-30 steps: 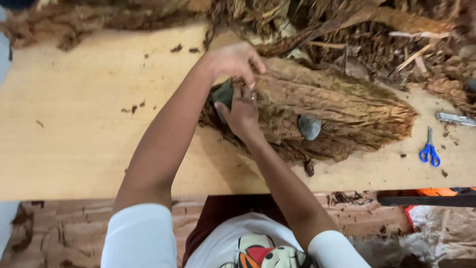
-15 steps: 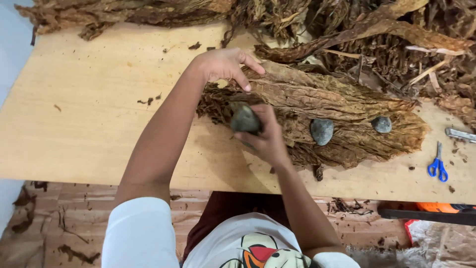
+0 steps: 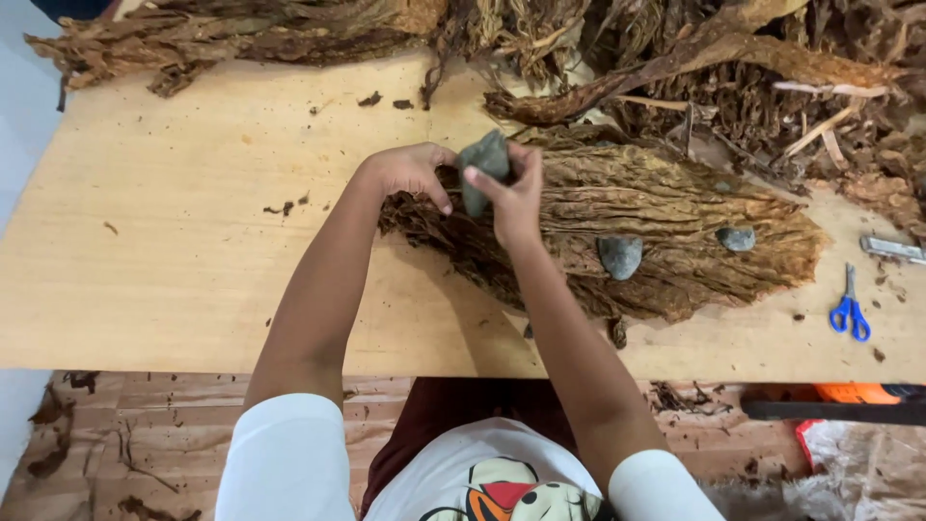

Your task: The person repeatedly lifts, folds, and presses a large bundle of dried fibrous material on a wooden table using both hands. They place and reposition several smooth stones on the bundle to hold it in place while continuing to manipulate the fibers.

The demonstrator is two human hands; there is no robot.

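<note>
**Holding a stone over the leaf stack**

Gripping a dark grey, rough-edged stone (image 3: 484, 164), our right hand (image 3: 513, 198) is pinching it between thumb and fingertips above the near-left end of the flattened stack of dry brown tobacco leaves (image 3: 666, 217). Our left hand (image 3: 405, 174) is resting beside it with fingers curled onto the leaf edge, one fingertip close to the stone; we cannot tell whether it is actually gripping the leaves or only pressing them.

We are judging the stone as dense, hard and heavy for its size, with a gritty surface unlikely to slip, so a firm pinch across its broad faces looks the sensible hold. The leaves look brittle, papery and light, likely to crumble if squeezed, so we are treating flat pressure as kinder to them than pinching.

Two smaller rounded grey stones (image 3: 619, 257) (image 3: 736, 238) are lying on the stack further right. Blue-handled scissors (image 3: 850, 312) are lying on the pale wooden tabletop (image 3: 174, 260), well apart from our hands, and loose leaf heaps (image 3: 772, 68) are crowding the far edge.
</note>
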